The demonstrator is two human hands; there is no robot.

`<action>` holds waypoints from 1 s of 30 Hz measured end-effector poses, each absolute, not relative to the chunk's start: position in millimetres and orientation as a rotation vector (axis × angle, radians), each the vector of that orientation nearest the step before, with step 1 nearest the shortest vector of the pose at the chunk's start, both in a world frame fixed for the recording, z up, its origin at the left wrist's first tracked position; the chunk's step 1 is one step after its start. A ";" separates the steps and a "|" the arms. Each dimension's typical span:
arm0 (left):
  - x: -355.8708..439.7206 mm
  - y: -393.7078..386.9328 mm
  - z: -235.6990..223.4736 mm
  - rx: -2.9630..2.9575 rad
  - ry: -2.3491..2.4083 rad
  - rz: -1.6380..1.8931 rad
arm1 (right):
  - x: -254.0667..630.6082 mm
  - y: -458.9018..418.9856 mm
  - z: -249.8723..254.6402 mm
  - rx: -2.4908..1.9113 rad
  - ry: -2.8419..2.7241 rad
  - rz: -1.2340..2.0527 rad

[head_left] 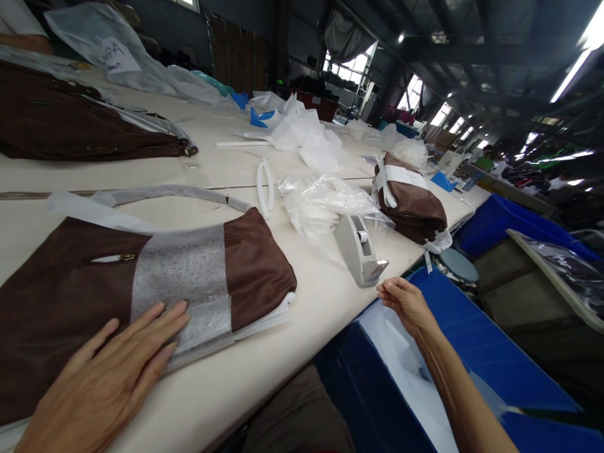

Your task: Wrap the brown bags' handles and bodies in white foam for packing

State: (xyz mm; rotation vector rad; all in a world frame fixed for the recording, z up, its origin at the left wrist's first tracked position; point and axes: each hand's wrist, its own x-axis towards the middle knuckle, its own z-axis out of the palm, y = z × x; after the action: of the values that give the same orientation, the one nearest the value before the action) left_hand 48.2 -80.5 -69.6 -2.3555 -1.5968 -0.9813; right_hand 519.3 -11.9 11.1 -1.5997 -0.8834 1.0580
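A brown handbag (pixel 260 270) lies flat on the table, with a grey translucent wrapping band (pixel 182 270) around its middle and a pale wrapped strap (pixel 165 194) behind it. My left hand (pixel 111 371) rests flat on the bag and the band's lower edge, fingers stretched out. Just beyond the table's front edge, my right hand (pixel 403 302) has thumb and fingers pinched together by the cutter of a grey tape dispenser (pixel 353 251). Whatever lies between those fingertips is too small to make out.
Clear plastic bags (pixel 325 201) lie behind the dispenser. A folded brown bag (pixel 410 204) stands at right, and another brown bag (pixel 89 123) lies at upper left. Crumpled white paper (pixel 306 132) covers part of the far table. A blue bin (pixel 495 352) stands below the front edge.
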 end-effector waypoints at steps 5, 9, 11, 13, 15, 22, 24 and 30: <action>49.0 -80.5 -71.0 -2.316 -1.657 -0.862 | 517.2 -17.3 -20.1 -1.673 -0.862 1.034; 52.4 -87.9 -58.0 -2.358 -1.578 -0.715 | 516.0 -40.9 -8.6 -1.692 -1.096 1.096; 55.8 -92.7 -49.5 -2.362 -1.595 -0.678 | 510.1 -43.1 11.8 -1.645 -1.467 1.114; 58.7 -96.0 -44.6 -2.374 -1.637 -0.625 | 493.7 -34.9 37.3 -1.523 -1.844 1.155; 60.9 -98.6 -43.2 -2.377 -1.688 -0.592 | 462.9 -22.2 63.7 -1.315 -2.147 1.281; 67.8 -107.6 -42.8 -2.294 -1.795 -0.741 | 297.3 23.3 103.0 -0.476 -2.811 1.685; 68.4 -108.6 -42.5 -2.282 -1.798 -0.777 | 256.7 40.0 95.3 -0.332 -2.898 1.675; 68.5 -109.1 -44.5 -2.241 -1.791 -0.848 | 184.6 69.1 72.8 -0.158 -3.181 1.575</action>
State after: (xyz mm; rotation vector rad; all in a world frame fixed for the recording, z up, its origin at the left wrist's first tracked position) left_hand 68.5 -109.1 -44.5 -2.2407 -1.7913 -0.8483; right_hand 184.6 69.1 72.8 -0.1584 -3.1811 1.5748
